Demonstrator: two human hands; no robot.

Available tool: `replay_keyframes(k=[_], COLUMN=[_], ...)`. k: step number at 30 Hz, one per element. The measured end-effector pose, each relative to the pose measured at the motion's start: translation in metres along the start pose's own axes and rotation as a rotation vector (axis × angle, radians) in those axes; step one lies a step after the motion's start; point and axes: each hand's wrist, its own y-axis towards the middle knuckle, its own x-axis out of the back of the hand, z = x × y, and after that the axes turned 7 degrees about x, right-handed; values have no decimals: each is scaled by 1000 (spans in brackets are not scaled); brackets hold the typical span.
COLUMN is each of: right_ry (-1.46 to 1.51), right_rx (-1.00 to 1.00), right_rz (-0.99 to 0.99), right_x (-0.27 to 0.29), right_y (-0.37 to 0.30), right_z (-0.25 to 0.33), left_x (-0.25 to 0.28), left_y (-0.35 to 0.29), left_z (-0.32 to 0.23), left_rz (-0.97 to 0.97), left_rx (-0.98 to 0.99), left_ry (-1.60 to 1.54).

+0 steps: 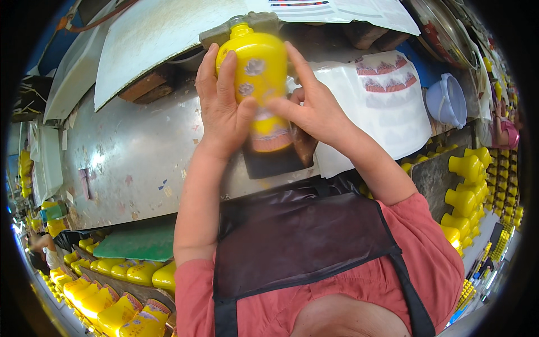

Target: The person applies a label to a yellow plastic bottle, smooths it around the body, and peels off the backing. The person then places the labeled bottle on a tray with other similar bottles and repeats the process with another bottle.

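Observation:
A glossy yellow vase [264, 51] lies on its side on the worktable, its narrow neck pointing away from me. Purple-grey flower decals and a pinkish patterned band near the base decorate it. My left hand [218, 115] grips its left side, fingers along the body and thumb on the front. My right hand [317, 106] clasps the right side, its thumb pressed on the surface near a flower and slightly blurred. Under the base end sits a dark block [275, 164]; a grey rest [264, 22] is by the neck.
A white sheet with patterned decal strips [387, 106] lies right of the vase. Beyond it stands a pale lilac bucket [446, 101]. Bricks [147, 87] prop a white board [140, 42]. Yellow vases [120, 314] stand in rows at lower left, with more [466, 196] at right.

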Motion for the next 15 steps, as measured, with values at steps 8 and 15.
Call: replay_keyframes(k=[8, 15], right_ry=[32, 120], right_rx=[-4, -8], right_rz=[16, 7], right_x=[10, 15], right_y=[1, 0], right_z=[-9, -4], left_x=[0, -5], left_y=[-3, -16], left_z=[-6, -36], left_rz=[48, 111], left_rx=[203, 567], left_ry=[-185, -757])
